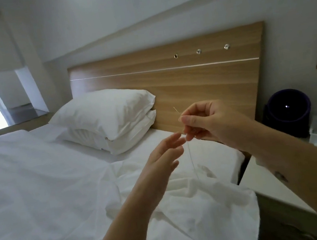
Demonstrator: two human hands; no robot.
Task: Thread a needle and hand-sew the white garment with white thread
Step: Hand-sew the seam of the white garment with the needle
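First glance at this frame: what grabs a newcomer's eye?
The right hand, raised mid-frame before the wooden headboard, pinches a thin needle. White thread hangs from it toward the white garment crumpled on the bed below, with the open left hand just beside the thread.

Two stacked pillows (106, 116) sit on the bed (29, 193) against the headboard (189, 81) behind them, with the garment (199, 207) lying nearer, by the bed's right edge. Above the garment the right hand (210, 121) holds the needle (176, 110), the left hand (164, 158) just below-left, and a bedside table (269, 183) stands to the right.
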